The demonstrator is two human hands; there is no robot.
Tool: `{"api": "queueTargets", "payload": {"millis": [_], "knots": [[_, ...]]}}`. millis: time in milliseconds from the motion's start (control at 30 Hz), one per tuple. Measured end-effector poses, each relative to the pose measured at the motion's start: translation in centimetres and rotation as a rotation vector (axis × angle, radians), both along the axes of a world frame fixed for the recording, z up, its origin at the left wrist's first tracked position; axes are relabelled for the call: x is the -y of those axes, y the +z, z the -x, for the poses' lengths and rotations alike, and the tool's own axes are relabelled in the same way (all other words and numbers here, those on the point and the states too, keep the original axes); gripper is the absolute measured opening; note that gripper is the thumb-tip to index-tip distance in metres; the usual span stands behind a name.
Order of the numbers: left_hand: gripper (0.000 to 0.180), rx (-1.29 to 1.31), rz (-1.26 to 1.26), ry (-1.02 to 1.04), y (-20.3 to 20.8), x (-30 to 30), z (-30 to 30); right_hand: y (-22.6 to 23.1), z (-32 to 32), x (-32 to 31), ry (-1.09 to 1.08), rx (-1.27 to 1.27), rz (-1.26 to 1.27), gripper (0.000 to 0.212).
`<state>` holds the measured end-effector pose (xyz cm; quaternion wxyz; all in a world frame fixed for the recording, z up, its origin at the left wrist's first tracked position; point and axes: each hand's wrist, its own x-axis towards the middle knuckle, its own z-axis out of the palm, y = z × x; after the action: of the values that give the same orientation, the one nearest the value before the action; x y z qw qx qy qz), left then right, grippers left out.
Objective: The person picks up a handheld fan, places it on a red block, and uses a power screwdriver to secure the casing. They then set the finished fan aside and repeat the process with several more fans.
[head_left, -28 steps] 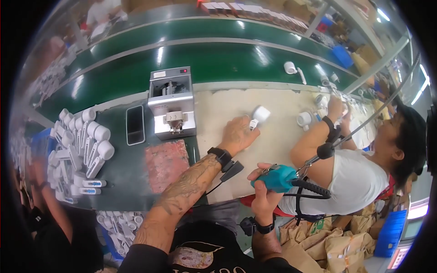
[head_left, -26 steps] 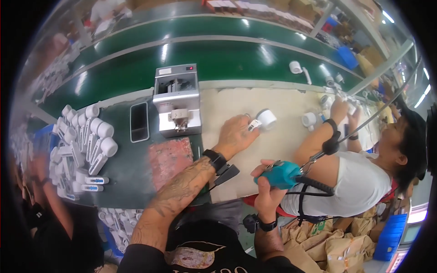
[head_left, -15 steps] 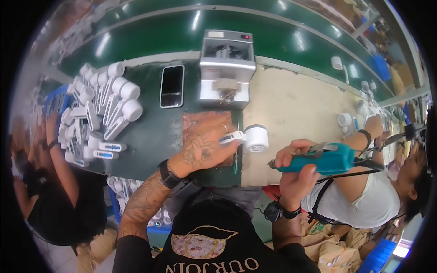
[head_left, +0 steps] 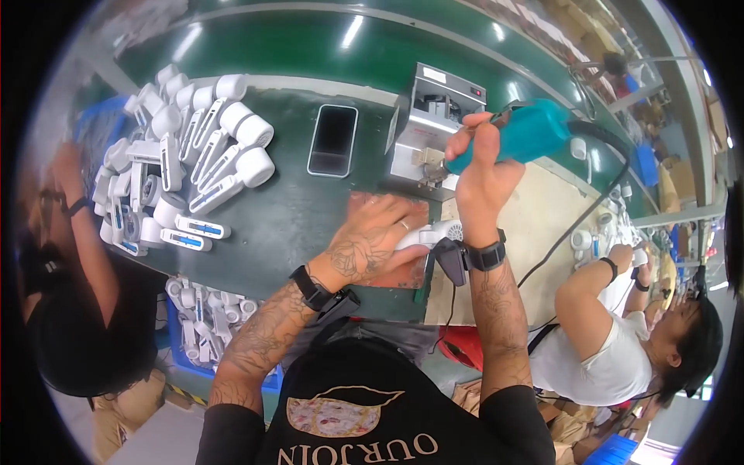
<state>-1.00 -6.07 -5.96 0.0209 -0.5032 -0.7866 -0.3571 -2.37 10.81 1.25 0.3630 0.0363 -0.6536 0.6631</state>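
Two hands work: teal screwdriver points down-left toward white handheld part.

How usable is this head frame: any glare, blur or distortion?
Head view: strong fisheye, the green conveyor belt curving under streaks of lamp glare; the rim is dark and smeared. The centre is sharp: left hand on the white device, right hand holding the teal power screwdriver.
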Motion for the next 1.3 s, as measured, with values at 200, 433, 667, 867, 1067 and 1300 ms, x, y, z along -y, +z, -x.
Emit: {"api": "queueTargets", "payload": {"millis": [200, 433, 667, 867, 1067, 1300], "knots": [[0.044, 0.016, 0.011, -0.003, 0.5, -0.2, -0.1, -2.1, 0.3, -0.1, 0.026, 0.036, 0.102, 0.034], [0.045, 0.038, -0.067, 0.065, -0.4, -0.4, -0.1, -0.7, -3.5, 0.7, -0.045, 0.227, 0.099, 0.04], [0.046, 0.032, -0.076, 0.052, -0.7, -0.4, 0.0, -2.3, -6.0, 0.4, 0.01, 0.162, 0.121, 0.058], [0.045, 0.029, -0.053, 0.056, -0.3, -0.4, -0.2, -2.3, -6.3, 0.4, 0.05, 0.19, 0.117, 0.055], [0.044, 0.01, -0.036, 0.063, -0.4, -0.7, -0.2, -3.2, -6.1, 0.4, 0.07, 0.174, 0.095, 0.05], [0.044, -0.021, -0.013, 0.066, -0.3, -0.7, -0.1, -3.4, -5.8, 0.4, 0.071, 0.16, 0.14, 0.047]]}}
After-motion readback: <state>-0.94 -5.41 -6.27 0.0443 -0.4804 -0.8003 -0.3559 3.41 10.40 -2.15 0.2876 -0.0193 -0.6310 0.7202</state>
